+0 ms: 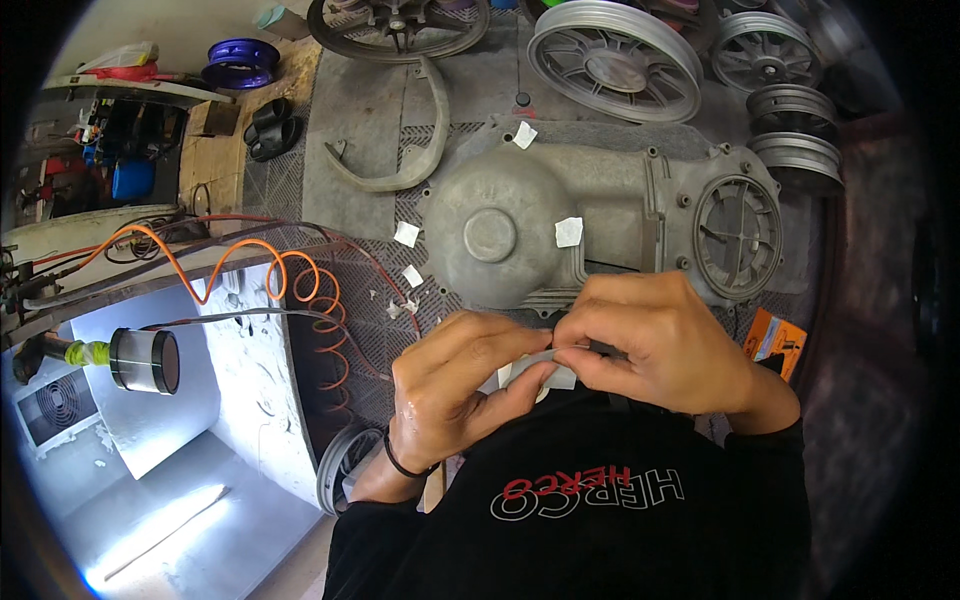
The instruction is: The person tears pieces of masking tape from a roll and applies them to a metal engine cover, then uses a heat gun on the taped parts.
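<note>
Close to my chest, my left hand point(461, 382) and my right hand point(660, 345) meet fingertip to fingertip. Both pinch a thin whitish strip of tape or paper point(553, 355) between thumb and fingers. Just beneath it shows a pale, partly hidden piece point(561, 379). Beyond my hands lies a large grey cast-metal engine side cover point(491, 191), with a round dome on the left and a spoked vent opening point(739, 236) on the right. One white paper or tape square point(569, 232) rests on the cover, and another point(525, 135) sits at its far edge.
More white scraps point(406, 235) dot the mat left of the cover. A curved metal bracket point(427, 161) and motorcycle wheel rims point(615, 67) lie beyond. A coiled orange air hose point(244, 244) and lit booth point(255, 375) stand left. An orange card point(776, 341) lies right.
</note>
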